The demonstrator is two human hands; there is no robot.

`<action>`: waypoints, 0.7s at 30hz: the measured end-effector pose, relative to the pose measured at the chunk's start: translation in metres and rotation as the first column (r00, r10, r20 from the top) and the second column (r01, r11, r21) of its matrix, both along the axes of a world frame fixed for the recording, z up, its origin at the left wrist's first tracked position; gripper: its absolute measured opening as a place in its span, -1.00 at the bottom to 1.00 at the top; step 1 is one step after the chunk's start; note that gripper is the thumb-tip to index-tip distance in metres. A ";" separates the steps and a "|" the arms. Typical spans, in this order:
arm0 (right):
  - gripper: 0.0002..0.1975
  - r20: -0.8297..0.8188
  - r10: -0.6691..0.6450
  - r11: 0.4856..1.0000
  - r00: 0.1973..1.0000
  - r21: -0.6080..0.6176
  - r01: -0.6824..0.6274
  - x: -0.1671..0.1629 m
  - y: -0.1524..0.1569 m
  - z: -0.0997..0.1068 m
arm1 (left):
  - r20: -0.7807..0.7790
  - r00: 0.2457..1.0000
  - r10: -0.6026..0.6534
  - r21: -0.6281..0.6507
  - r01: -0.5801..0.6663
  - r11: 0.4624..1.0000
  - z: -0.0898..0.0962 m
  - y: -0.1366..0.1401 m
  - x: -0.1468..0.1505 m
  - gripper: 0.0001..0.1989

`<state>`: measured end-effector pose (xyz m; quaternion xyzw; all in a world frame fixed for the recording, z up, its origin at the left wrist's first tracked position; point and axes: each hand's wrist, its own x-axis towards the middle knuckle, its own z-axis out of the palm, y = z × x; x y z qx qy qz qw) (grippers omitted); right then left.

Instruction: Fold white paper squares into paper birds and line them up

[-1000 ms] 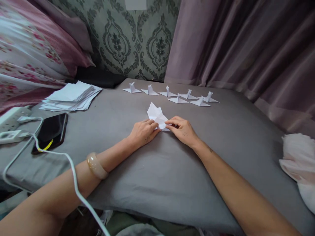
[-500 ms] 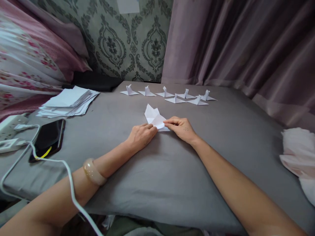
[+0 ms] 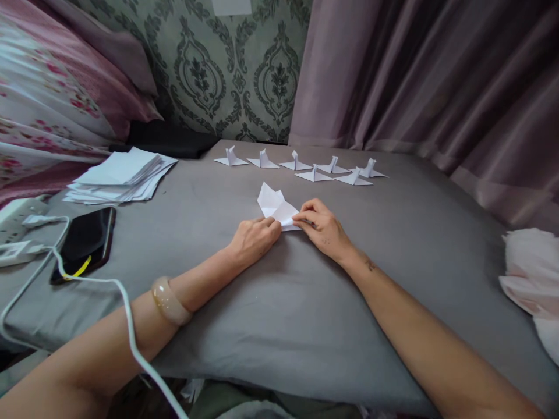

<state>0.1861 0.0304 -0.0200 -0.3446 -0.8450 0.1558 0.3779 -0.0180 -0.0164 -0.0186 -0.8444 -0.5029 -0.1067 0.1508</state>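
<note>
A partly folded sheet of white paper (image 3: 274, 203) lies on the grey cloth in front of me, with a pointed flap standing up at its far left. My left hand (image 3: 257, 237), closed, grips its near left edge, the fingertips partly hidden. At the right corner my right hand (image 3: 322, 230) pinches the paper between thumb and forefinger. Beyond it stand several folded white paper figures, among them a front one (image 3: 313, 174) and one at the far left (image 3: 230, 157), each with an upright neck and flat spread sides.
On the left sit a stack of white paper (image 3: 116, 174), a black phone (image 3: 85, 241) and a power strip (image 3: 20, 220). A white cable (image 3: 126, 305) crosses over my left forearm. Pale crumpled cloth (image 3: 530, 267) lies at the right edge. Curtains (image 3: 345, 75) hang behind.
My right hand has shifted slightly, its knuckles higher, still pinching the paper's right corner. The left hand keeps its grip. The whole view has moved a little.
</note>
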 end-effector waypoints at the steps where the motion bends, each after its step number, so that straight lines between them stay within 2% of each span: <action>1: -0.85 0.066 -0.025 0.997 0.997 0.075 0.020 0.000 -0.001 0.001 | 0.004 1.000 -0.014 0.008 0.014 1.000 0.000 0.000 -0.001 -0.72; 4: -0.86 0.214 -0.101 0.964 0.972 0.264 0.042 -0.003 -0.005 0.005 | 0.012 0.998 -0.054 0.038 0.054 0.998 -0.001 0.001 -0.002 -0.73; 6: -0.87 0.259 -0.129 0.944 0.957 0.328 0.038 -0.007 -0.007 0.005 | 0.015 0.997 -0.071 0.053 0.070 0.996 -0.001 0.001 -0.003 -0.73; 18: -0.85 0.306 -0.184 0.860 0.934 0.510 0.003 -0.015 -0.006 0.001 | 0.026 0.996 -0.085 0.016 0.084 0.996 0.002 0.001 -0.002 -0.66; 21: -0.84 0.313 -0.186 0.860 0.932 0.511 0.000 -0.017 -0.006 0.002 | 0.035 0.997 -0.066 0.014 0.066 0.998 0.003 0.001 0.000 -0.63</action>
